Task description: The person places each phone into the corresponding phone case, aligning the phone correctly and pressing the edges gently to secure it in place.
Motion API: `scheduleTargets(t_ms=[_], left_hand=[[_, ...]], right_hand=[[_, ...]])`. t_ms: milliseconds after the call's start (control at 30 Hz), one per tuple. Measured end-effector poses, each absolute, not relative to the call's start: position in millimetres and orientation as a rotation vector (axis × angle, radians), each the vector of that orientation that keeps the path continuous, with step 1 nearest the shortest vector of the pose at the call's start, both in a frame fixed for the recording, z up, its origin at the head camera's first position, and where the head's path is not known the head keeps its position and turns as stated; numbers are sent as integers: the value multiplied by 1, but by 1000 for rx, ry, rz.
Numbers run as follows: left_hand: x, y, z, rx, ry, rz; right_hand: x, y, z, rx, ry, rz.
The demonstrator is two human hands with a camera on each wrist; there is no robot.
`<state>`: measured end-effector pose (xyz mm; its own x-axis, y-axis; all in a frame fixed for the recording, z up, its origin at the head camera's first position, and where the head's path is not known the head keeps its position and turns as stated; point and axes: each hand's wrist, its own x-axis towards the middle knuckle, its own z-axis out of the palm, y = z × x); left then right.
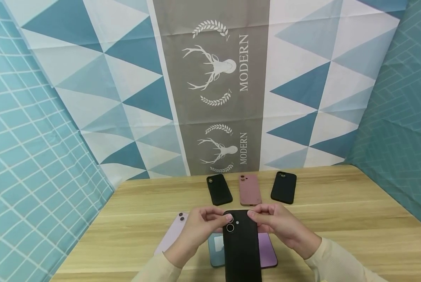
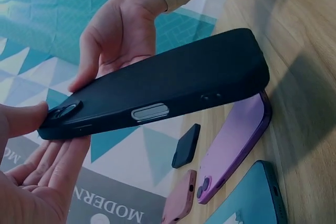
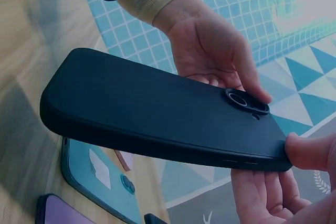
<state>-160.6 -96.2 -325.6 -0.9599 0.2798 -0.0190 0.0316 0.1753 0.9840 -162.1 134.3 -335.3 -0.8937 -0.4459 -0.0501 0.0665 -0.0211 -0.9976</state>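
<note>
A phone in a black case point(image 1: 242, 246) is held up above the table, its back and camera lenses facing me. My left hand point(image 1: 196, 229) pinches its upper left corner, the thumb beside the lenses. At the upper right corner my right hand point(image 1: 284, 225) pinches it between thumb and fingers. The left wrist view shows the cased phone point(image 2: 157, 85) tilted, with a side button showing through a slot in the case edge. Partly hidden beneath it lie a blue phone point(image 1: 216, 254) with a white patch and a purple phone point(image 1: 268, 250).
A pale lilac phone point(image 1: 171, 235) lies left, partly behind my left forearm. Along the table's back are a black phone case point(image 1: 220, 190), a pink one point(image 1: 250, 190) and a dark one point(image 1: 283, 188). Behind the wooden table point(image 1: 337, 203) hangs a patterned cloth point(image 1: 210, 98).
</note>
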Motion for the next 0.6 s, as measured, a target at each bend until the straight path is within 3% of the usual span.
scheduleTargets(t_ms=[600], left_hand=[[-172, -99, -309, 193, 2131, 2102]], right_hand=[[-158, 136, -344, -432, 1736, -1893]])
